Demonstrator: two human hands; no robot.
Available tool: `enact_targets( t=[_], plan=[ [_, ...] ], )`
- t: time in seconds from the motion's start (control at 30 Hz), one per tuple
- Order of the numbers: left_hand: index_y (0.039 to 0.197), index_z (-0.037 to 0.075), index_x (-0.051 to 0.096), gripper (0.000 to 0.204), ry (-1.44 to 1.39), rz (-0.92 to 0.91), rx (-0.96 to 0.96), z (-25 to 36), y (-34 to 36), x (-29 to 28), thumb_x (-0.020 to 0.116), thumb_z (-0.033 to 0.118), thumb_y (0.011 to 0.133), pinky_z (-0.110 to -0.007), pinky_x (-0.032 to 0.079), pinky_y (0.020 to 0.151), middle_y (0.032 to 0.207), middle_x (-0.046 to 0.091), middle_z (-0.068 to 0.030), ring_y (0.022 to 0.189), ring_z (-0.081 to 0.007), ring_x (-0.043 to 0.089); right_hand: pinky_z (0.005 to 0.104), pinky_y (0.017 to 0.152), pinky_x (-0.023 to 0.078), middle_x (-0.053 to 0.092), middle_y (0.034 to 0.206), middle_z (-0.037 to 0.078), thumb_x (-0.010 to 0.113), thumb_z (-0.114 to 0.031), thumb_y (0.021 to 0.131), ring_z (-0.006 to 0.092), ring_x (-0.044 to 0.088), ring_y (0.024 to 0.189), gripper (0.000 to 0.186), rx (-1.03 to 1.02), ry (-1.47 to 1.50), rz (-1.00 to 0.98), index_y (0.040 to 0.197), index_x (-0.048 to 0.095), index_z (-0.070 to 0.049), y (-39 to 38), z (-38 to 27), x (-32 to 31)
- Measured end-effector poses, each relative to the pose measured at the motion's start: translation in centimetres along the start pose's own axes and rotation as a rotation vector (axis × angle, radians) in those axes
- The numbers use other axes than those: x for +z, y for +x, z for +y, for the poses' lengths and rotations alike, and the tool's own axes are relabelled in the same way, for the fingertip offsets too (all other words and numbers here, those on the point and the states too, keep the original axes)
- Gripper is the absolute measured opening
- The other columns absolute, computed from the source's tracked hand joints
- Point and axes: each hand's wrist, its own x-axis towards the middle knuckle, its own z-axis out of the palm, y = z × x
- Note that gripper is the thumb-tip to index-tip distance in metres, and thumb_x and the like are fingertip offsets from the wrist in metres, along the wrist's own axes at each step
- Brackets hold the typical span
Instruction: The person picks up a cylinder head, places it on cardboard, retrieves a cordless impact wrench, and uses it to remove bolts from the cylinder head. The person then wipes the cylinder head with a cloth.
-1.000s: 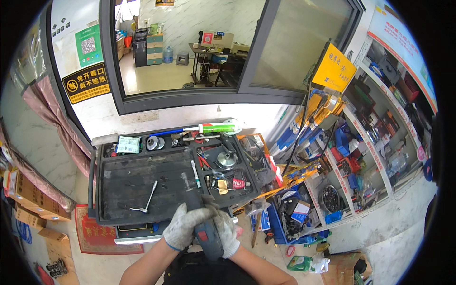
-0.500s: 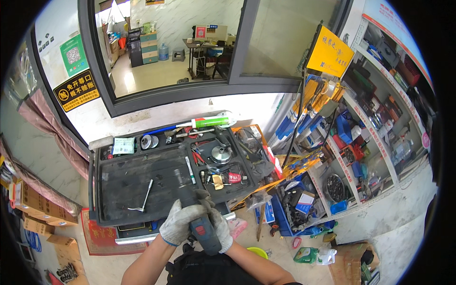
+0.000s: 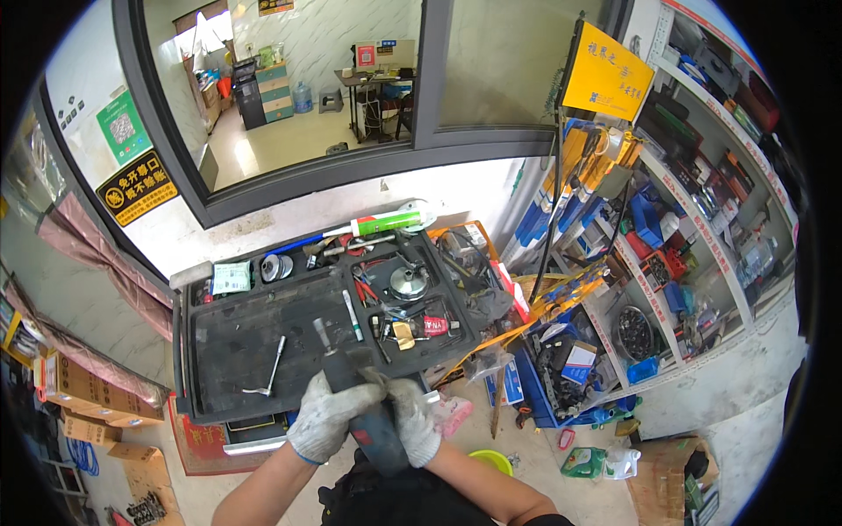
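Observation:
Both my hands wear greyish-white work gloves. They are around a dark, long-bodied cordless power tool [image 3: 379, 438] with a red mark on its body and a shiny metal tip pointing away over the tray. My left hand [image 3: 329, 415] grips its left side, the thumb lying across the top. My right hand [image 3: 412, 419] wraps the other side, its fingers bent near the tool's front. Beyond them, a black tool-cart tray [image 3: 237, 337] carries a chrome ratchet wrench [image 3: 274, 366] and a pale marker-like stick [image 3: 352, 316].
Compartments hold a silver funnel-shaped part [image 3: 409, 282], red-handled pliers [image 3: 365, 291] and a red tube [image 3: 434, 325]. A green-and-white cartridge [image 3: 386, 223] lies along the back edge. To the right stand a blue crate [image 3: 537, 410] of parts and loaded shelves [image 3: 693, 254]. A drawer [image 3: 254, 445] juts out below.
The view has shifted slightly. The tool's metal tip shows more clearly, and my left hand has moved a little left along the tool; both hands keep hold.

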Motion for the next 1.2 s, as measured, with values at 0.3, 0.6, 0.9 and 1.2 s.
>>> enact_targets(
  t=[0.3,0.6,0.9,1.2],
  plan=[
    [0.142,-0.009,0.048,0.078,0.234,0.169,0.179,0.2,-1.0,0.5,0.081,0.015,0.076,-0.034,0.055,0.096,0.107,0.073,-0.0099,0.100,-0.0201,0.070,0.0444,0.090,0.055,0.071,0.107,0.014,0.064,-0.015,0.091,0.0361,0.068,0.101,0.026,-0.275,-0.188,-0.069,0.114,0.070,-0.004,3.9,-2.3,-2.8],
    [0.142,-0.009,0.047,0.072,-0.091,-0.102,0.142,-0.2,0.9,0.1,0.078,0.010,0.079,-0.035,0.055,0.095,0.099,0.072,-0.0062,0.097,-0.0186,0.069,0.0456,0.091,0.054,0.070,0.111,0.017,0.066,-0.014,0.092,0.0374,0.067,0.105,0.039,0.014,0.223,-0.119,0.130,0.063,-0.004,1.4,-0.2,0.1],
    [0.131,-0.008,0.057,0.064,-0.160,-0.163,0.249,-0.6,0.1,-0.3,0.079,0.011,0.075,-0.036,0.053,0.098,0.100,0.071,-0.0085,0.096,-0.0207,0.069,0.0459,0.089,0.054,0.070,0.114,0.018,0.060,-0.016,0.096,0.0365,0.068,0.103,0.037,0.147,0.458,-0.060,0.130,0.065,-0.003,3.0,-4.5,-0.7],
    [0.134,-0.005,0.053,0.063,0.016,0.272,0.175,-0.2,-0.7,0.2,0.077,0.009,0.077,-0.033,0.054,0.085,0.102,0.070,-0.0098,0.094,-0.0177,0.067,0.0485,0.089,0.055,0.069,0.106,0.014,0.066,-0.014,0.085,0.0360,0.068,0.096,0.030,-0.409,-0.165,-0.056,0.113,0.067,-0.004,6.4,-2.0,-2.5]
  ],
)
